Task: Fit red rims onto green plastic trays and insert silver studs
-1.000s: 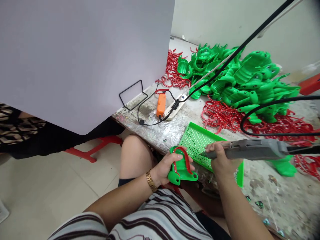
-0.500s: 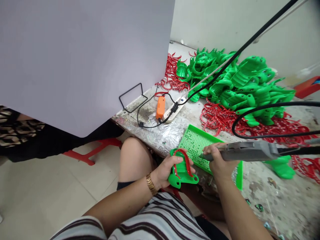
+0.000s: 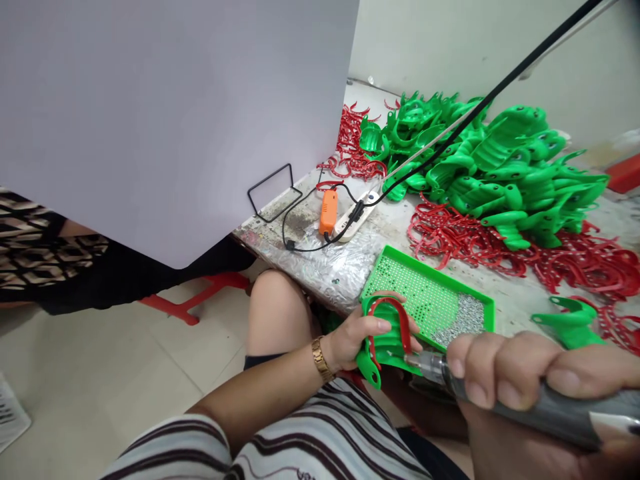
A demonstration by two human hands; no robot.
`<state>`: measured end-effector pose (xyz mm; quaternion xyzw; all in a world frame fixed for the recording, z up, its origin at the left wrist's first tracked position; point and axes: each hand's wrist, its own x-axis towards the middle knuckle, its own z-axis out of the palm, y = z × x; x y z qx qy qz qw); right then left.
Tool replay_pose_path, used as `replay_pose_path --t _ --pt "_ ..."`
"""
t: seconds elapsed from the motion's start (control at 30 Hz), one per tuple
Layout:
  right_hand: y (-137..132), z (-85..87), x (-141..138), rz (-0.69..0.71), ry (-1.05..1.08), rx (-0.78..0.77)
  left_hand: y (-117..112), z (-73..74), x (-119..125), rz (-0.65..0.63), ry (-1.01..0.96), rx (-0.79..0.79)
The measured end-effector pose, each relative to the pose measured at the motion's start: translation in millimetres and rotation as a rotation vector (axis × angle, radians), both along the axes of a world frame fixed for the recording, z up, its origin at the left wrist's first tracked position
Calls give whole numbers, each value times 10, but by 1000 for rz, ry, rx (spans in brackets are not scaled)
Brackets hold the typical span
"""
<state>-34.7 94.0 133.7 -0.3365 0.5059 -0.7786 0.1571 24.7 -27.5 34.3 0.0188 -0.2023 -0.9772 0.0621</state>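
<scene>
My left hand (image 3: 353, 343) is closed around a curved green plastic piece (image 3: 369, 371) with a loop hole at its near corner. A red white-dotted toothed strip (image 3: 403, 321) arches along the inside of that piece, and my thumb presses over it. My right hand (image 3: 505, 370) grips a grey electric screwdriver (image 3: 560, 415), pointing left. Its tip meets the lower right end of the red strip; a screw there is too small to make out. Just beyond both hands lies a green perforated tray (image 3: 395, 283), with small silver screws (image 3: 465, 317) heaped at its right end.
A pile of green animal-shaped parts (image 3: 505, 173) and red strips (image 3: 450, 237) covers the table's back. An orange adapter (image 3: 329, 212) and power strip (image 3: 350, 223) lie left of them. A black cable (image 3: 480, 107) crosses overhead. A grey panel (image 3: 175, 120) hides the left.
The screwdriver has swung from over the tray down toward me, its tip now at the red strip. My left hand with the green piece has shifted slightly right.
</scene>
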Motion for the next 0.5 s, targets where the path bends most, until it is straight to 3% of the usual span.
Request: replay_pose_path --t 0.13,0.5 --pt "-61 -4 144 25 -11 -66 2 16 1 -17 82 -7" --pt "-55 4 123 111 -19 -53 14 34 -10 -10 57 -48"
